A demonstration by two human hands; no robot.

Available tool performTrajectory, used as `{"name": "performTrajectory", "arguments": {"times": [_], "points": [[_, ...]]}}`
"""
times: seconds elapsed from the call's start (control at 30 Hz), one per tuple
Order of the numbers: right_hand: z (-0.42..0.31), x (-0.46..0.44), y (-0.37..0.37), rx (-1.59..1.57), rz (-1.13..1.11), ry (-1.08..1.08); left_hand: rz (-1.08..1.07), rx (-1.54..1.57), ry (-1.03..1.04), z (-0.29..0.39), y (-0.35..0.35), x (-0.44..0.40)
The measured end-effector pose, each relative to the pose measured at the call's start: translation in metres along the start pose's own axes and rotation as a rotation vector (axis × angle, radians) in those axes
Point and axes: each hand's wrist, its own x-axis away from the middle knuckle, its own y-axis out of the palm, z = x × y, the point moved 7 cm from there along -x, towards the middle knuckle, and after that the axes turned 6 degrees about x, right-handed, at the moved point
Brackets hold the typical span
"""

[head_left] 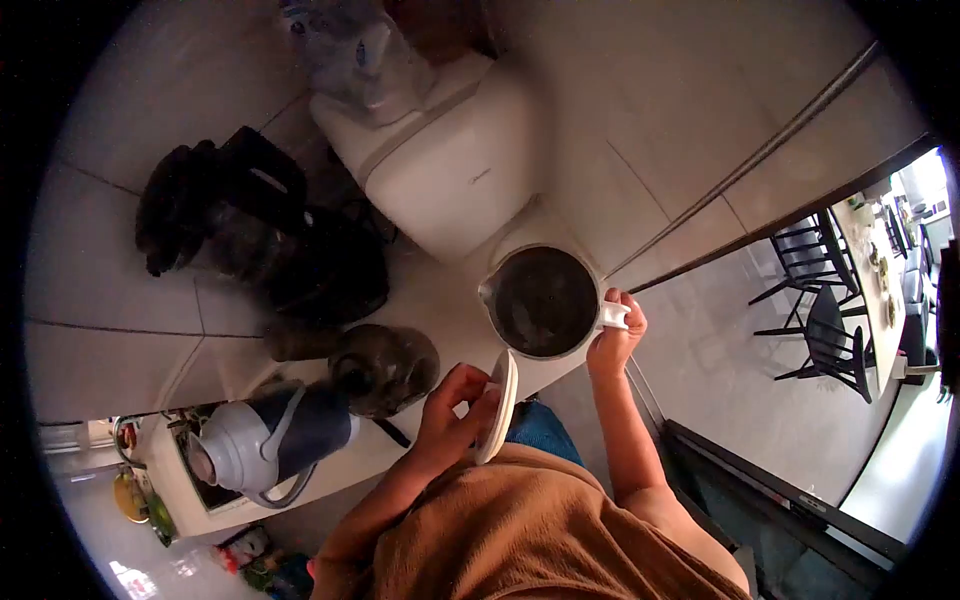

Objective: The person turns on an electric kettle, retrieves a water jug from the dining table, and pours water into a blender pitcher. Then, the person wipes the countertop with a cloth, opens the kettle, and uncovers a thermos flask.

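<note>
A white kettle (546, 302) with a dark inside stands uncovered near the counter's edge, its spout toward the left. My right hand (617, 335) is closed around the kettle's white handle on the right side. In my left hand (457, 408) is a round white lid (499, 408), pinched from its left side and tilted on edge. The lid is just below and left of the kettle, apart from its rim. What the kettle holds is too dark to make out.
Left of the kettle stand a glass vessel (385, 368), a grey and dark blue thermos jug (275, 440) and a black appliance (260, 230). Behind is a white boxy appliance (460, 165) with plastic bags (360, 60) on top. A cord (740, 170) runs along the right wall. Black chairs (825, 335) are farther right.
</note>
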Motion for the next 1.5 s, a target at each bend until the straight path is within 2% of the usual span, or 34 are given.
{"name": "performTrajectory", "arguments": {"times": [0.23,0.3,0.47,0.57,0.63,0.73,0.83,1.0,1.07,1.13,1.27,1.33,1.37,1.5], "points": [[0.009,-0.004,-0.004,0.03,0.019,0.033,-0.076,-0.167,0.058,0.009,-0.002,0.004],[0.012,-0.007,-0.003,0.029,0.012,0.025,-0.27,-0.644,0.21,0.038,0.016,-0.003],[0.011,-0.005,-0.002,0.001,-0.006,0.038,-0.341,-0.922,0.33,0.044,0.037,-0.024],[-0.001,0.0,0.003,0.102,-0.036,-0.032,-0.264,-0.95,0.26,0.034,0.032,-0.032],[-0.004,0.003,0.005,0.156,-0.049,-0.038,-0.304,-1.09,0.051,0.022,0.029,-0.037],[-0.008,0.003,0.01,0.194,-0.062,-0.044,-0.342,-1.161,-0.042,0.022,0.03,-0.041],[-0.004,0.005,0.013,0.169,-0.133,-0.035,-0.365,-1.205,-0.015,0.02,0.029,-0.043],[-0.006,0.002,0.014,0.254,-0.16,-0.043,-0.384,-1.226,-0.03,0.01,0.029,-0.049],[-0.009,0.002,0.019,0.188,-0.123,-0.047,-0.366,-1.227,-0.014,0.011,0.027,-0.045],[-0.008,0.0,0.019,0.12,-0.084,-0.052,-0.22,-1.111,0.055,0.032,0.025,-0.036],[0.01,-0.009,0.003,-0.016,-0.014,-0.011,-0.186,-0.875,0.102,0.059,0.015,-0.018],[0.009,-0.011,-0.002,0.047,0.075,0.145,-0.125,-0.824,0.255,0.068,0.005,-0.006],[0.016,-0.013,-0.003,-0.071,0.101,0.128,-0.075,-0.686,0.138,0.056,-0.006,0.0],[0.029,-0.013,-0.01,-0.076,0.091,0.154,0.01,-0.63,0.106,0.035,-0.036,0.023]]}}
